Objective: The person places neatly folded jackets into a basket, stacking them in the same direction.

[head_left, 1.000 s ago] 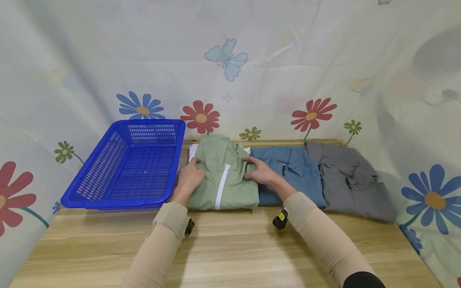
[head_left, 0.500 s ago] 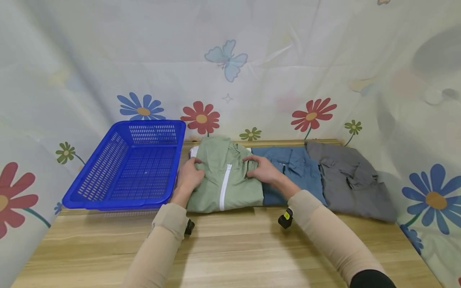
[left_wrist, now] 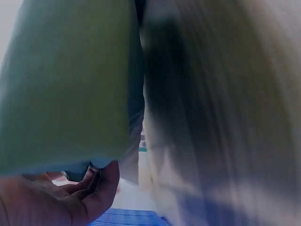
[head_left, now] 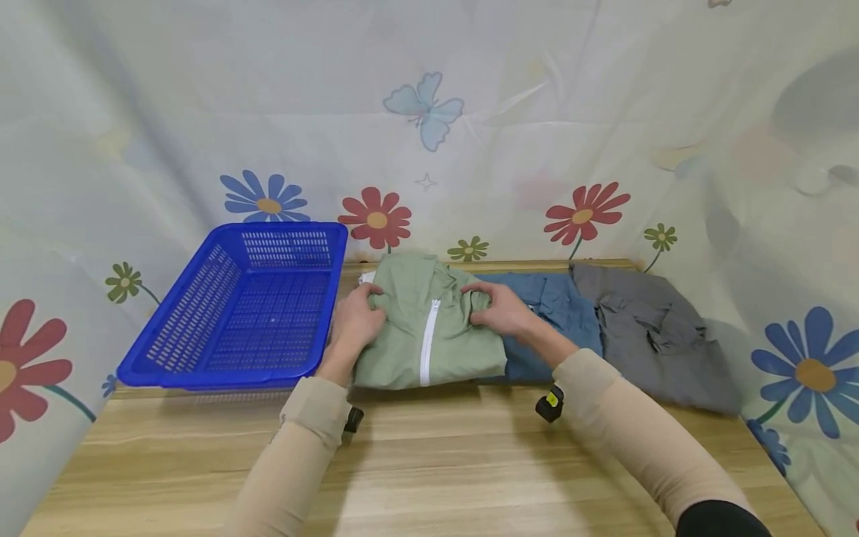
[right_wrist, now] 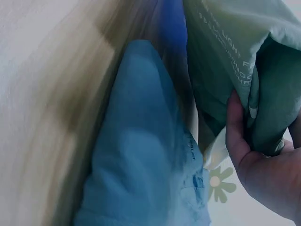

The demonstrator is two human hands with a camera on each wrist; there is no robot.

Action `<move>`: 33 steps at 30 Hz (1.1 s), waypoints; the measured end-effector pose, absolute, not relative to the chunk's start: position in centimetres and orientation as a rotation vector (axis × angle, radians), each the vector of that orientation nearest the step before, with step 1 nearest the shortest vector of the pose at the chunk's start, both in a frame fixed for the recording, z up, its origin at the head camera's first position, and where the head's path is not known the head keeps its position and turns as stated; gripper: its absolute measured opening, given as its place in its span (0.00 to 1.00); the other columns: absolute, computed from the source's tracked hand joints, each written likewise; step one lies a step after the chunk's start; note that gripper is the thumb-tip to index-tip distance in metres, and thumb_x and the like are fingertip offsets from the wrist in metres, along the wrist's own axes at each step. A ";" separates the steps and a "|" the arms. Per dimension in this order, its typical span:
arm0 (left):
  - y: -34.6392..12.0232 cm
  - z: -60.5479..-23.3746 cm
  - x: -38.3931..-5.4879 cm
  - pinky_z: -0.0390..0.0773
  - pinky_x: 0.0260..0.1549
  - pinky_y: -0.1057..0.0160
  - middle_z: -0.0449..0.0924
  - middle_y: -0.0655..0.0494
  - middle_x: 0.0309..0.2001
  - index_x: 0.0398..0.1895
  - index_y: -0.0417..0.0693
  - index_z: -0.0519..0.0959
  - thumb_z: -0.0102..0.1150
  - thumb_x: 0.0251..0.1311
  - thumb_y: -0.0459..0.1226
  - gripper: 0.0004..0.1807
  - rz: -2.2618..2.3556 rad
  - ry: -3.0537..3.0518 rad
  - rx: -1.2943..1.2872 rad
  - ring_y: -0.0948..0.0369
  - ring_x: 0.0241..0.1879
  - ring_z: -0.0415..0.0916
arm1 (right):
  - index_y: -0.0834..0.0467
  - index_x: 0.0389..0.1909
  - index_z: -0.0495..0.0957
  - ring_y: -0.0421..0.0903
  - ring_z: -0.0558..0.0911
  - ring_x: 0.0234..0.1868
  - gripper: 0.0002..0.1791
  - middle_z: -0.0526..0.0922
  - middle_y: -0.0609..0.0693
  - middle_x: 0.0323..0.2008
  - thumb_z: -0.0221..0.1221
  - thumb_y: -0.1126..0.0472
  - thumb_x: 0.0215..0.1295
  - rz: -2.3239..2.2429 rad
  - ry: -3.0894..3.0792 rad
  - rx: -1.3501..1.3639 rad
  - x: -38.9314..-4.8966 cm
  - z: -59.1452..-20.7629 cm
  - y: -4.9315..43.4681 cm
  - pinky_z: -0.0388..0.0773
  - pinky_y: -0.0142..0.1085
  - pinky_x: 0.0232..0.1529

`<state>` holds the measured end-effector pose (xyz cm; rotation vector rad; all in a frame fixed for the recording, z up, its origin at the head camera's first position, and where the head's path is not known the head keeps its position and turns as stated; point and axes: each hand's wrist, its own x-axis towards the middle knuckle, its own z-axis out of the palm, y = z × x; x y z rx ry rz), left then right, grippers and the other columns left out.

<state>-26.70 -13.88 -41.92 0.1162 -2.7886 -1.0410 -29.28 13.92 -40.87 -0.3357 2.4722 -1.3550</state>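
Observation:
A folded sage-green jacket (head_left: 396, 350) with a white zipper spans the space between both hands. At its left side, my left hand (head_left: 357, 319) grips the edge; the left wrist view shows fingers (left_wrist: 104, 190) curled at the cloth's border. Opposite, my right hand (head_left: 505, 310) grips the right side, its thumb (right_wrist: 235, 125) pressed on the printed fabric in the right wrist view. Some white cloth (head_left: 367, 277) peeks out behind the jacket's back left corner. The jacket's right side overlaps a folded blue garment (head_left: 567, 317), and its front edge casts a shadow on the tabletop.
A blue perforated plastic basket (head_left: 329, 298) stands left of the jacket, close to the left hand. Right of the blue garment lies a folded grey garment (head_left: 678, 365). The wooden table (head_left: 429, 462) ends at a flower-printed curtain (head_left: 510, 201) behind and on both sides.
The green jacket has shifted to the right with both hands gripping it, covering more of the blue garment. Its front edge now hangs higher above the table. Basket and grey garment stay put.

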 end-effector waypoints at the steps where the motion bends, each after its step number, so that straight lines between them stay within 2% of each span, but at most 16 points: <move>1: -13.8 -41.7 -26.7 0.76 0.49 0.45 0.82 0.38 0.54 0.58 0.45 0.80 0.53 0.58 0.31 0.23 -1.038 -2.788 0.113 0.41 0.52 0.79 | 0.51 0.71 0.72 0.42 0.61 0.16 0.32 0.80 0.59 0.52 0.61 0.69 0.66 -1.355 2.470 -0.340 -29.3 -40.7 14.0 0.71 0.40 0.30; 5: -13.8 -40.6 -26.4 0.74 0.51 0.43 0.82 0.38 0.54 0.59 0.46 0.80 0.54 0.59 0.32 0.22 -1.046 -2.783 0.095 0.40 0.53 0.78 | 0.51 0.71 0.72 0.43 0.60 0.16 0.33 0.78 0.59 0.55 0.61 0.71 0.65 -1.386 2.455 -0.350 -29.3 -40.0 14.3 0.71 0.39 0.30; 9: -13.9 -39.3 -26.2 0.72 0.53 0.41 0.82 0.39 0.55 0.59 0.47 0.81 0.54 0.60 0.32 0.22 -1.052 -2.774 0.080 0.39 0.54 0.77 | 0.52 0.72 0.71 0.43 0.64 0.18 0.34 0.78 0.60 0.54 0.60 0.72 0.64 -1.444 2.432 -0.370 -29.2 -39.2 14.4 0.71 0.39 0.30; 14: -14.4 -37.5 -26.1 0.74 0.48 0.43 0.82 0.40 0.53 0.59 0.46 0.81 0.54 0.60 0.31 0.22 -1.066 -2.777 0.048 0.42 0.49 0.77 | 0.52 0.70 0.73 0.44 0.67 0.19 0.34 0.79 0.59 0.50 0.60 0.73 0.63 -1.482 2.449 -0.406 -29.2 -38.1 14.3 0.72 0.39 0.30; 19: -15.3 -35.9 -25.9 0.75 0.42 0.46 0.81 0.40 0.55 0.60 0.46 0.80 0.53 0.58 0.31 0.24 -1.074 -2.797 0.023 0.44 0.47 0.76 | 0.52 0.71 0.71 0.47 0.75 0.28 0.33 0.80 0.61 0.43 0.60 0.72 0.64 -1.496 2.450 -0.462 -28.9 -36.7 13.7 0.74 0.39 0.33; 20: -15.5 -35.6 -25.8 0.75 0.41 0.47 0.80 0.40 0.55 0.60 0.46 0.80 0.53 0.58 0.31 0.24 -1.084 -2.801 0.022 0.45 0.46 0.75 | 0.52 0.71 0.71 0.47 0.76 0.31 0.33 0.79 0.59 0.46 0.60 0.72 0.64 -1.499 2.455 -0.472 -28.8 -36.3 13.6 0.74 0.40 0.34; 25: -16.6 -34.0 -26.0 0.72 0.33 0.54 0.79 0.40 0.50 0.62 0.45 0.79 0.53 0.59 0.31 0.25 -1.099 -2.818 -0.008 0.48 0.39 0.73 | 0.50 0.71 0.71 0.50 0.76 0.28 0.33 0.79 0.58 0.42 0.60 0.71 0.65 -1.522 2.482 -0.491 -28.2 -34.6 12.7 0.73 0.40 0.33; 26: -16.9 -33.7 -26.1 0.72 0.33 0.54 0.79 0.40 0.48 0.62 0.45 0.79 0.54 0.60 0.31 0.25 -1.096 -2.822 -0.013 0.49 0.38 0.72 | 0.51 0.72 0.71 0.50 0.75 0.27 0.33 0.80 0.56 0.41 0.60 0.71 0.65 -1.531 2.483 -0.495 -28.1 -34.4 12.5 0.73 0.40 0.33; 27: -17.2 -33.5 -26.2 0.72 0.32 0.55 0.79 0.41 0.46 0.62 0.45 0.79 0.54 0.60 0.31 0.24 -1.093 -2.827 -0.020 0.49 0.37 0.72 | 0.51 0.72 0.71 0.50 0.74 0.25 0.34 0.79 0.58 0.35 0.59 0.71 0.65 -1.541 2.474 -0.498 -28.1 -34.2 12.2 0.73 0.40 0.32; 31: -18.9 -32.8 -26.3 0.74 0.33 0.56 0.77 0.42 0.43 0.63 0.44 0.78 0.56 0.63 0.33 0.23 -1.119 -2.866 -0.030 0.50 0.38 0.73 | 0.52 0.72 0.71 0.46 0.73 0.23 0.34 0.79 0.54 0.32 0.59 0.72 0.64 -1.568 2.449 -0.525 -28.0 -33.5 10.8 0.73 0.38 0.30; 33: -19.9 -32.6 -26.3 0.75 0.34 0.56 0.77 0.41 0.45 0.64 0.44 0.77 0.56 0.66 0.33 0.23 -1.160 -2.884 -0.025 0.50 0.39 0.72 | 0.52 0.72 0.71 0.44 0.68 0.19 0.34 0.80 0.55 0.40 0.60 0.72 0.64 -1.554 2.462 -0.546 -28.1 -33.2 10.0 0.71 0.37 0.28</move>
